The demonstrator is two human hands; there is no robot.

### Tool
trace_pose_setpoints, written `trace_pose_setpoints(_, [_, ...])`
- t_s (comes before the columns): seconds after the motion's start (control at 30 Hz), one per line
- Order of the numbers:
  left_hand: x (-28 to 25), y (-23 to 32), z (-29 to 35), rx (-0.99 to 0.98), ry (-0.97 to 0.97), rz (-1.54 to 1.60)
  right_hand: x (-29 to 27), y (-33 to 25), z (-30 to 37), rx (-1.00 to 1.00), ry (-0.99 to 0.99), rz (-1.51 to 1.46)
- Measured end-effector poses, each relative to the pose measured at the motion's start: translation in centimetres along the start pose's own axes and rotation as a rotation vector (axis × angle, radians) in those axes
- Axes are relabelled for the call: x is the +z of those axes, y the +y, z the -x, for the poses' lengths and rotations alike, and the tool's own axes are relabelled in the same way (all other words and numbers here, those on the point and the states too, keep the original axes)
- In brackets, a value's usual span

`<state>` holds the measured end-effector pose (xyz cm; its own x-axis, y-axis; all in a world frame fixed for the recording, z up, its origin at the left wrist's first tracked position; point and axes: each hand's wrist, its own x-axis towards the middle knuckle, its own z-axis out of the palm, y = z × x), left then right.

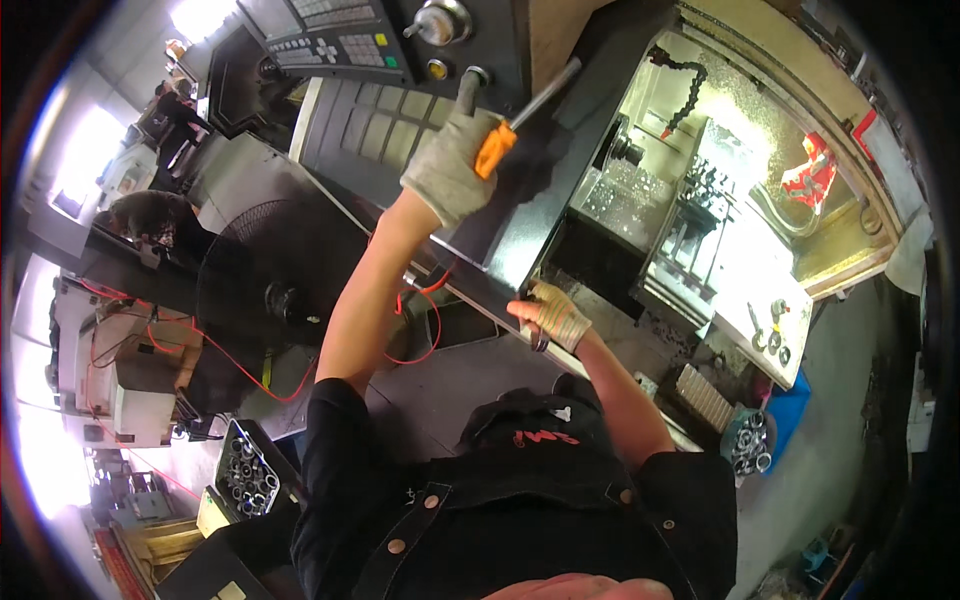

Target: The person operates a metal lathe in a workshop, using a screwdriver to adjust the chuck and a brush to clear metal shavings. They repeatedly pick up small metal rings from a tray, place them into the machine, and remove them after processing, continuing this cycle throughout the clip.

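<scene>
My left hand (pixel 450 165), in a grey work glove, is closed around the orange handle of a screwdriver (pixel 545 95), whose metal shaft points up and right. Its extended index finger touches a round button (pixel 478 75) low on the machine's control panel (pixel 335 35). Lower and to the right, my right hand (pixel 552 314), in a striped glove with orange fingertips, is closed at the near edge of the dark sliding door (pixel 510 250). Exactly how its fingers wrap that edge is partly hidden.
Right of the door lies the lit, wet machine chamber (pixel 640 200) with a black segmented hose (pixel 690 95). Several small parts lie on a pale tray (pixel 790 320). Metal rings fill a basket (pixel 748 445) and a bin (pixel 245 475). A large fan (pixel 275 270) and red hose stand left; people work beyond.
</scene>
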<state>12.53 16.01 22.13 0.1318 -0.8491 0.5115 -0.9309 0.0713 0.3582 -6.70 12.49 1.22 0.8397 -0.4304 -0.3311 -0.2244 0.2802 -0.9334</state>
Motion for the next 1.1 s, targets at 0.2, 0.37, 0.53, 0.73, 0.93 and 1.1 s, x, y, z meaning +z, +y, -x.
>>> trace_pose_setpoints(0.2, [2.0,-0.9,9.5,-0.090,0.103,0.425,1.3,1.6,1.9,-0.052,0.132,-0.168])
trace_pose_setpoints(0.37, [4.9,3.6,17.3,-0.302,-0.067,0.902,0.2,3.8,5.2,-0.085,0.280,-0.255])
trace_pose_setpoints(0.53, [12.6,6.2,23.9,-0.379,-0.188,0.966,-2.4,6.2,11.9,-0.052,0.289,-0.548])
trace_pose_setpoints(0.73, [17.4,11.2,29.3,-0.274,-0.499,1.001,-8.0,18.4,22.5,-0.441,0.302,-1.412])
trace_pose_setpoints(0.93, [21.8,18.4,30.3,0.027,-0.729,0.850,-9.7,24.8,32.7,-0.534,0.403,-1.547])
trace_pose_setpoints(1.1, [25.2,24.9,30.7,0.084,-0.905,0.866,-10.9,25.0,36.9,-0.645,0.666,-1.268])
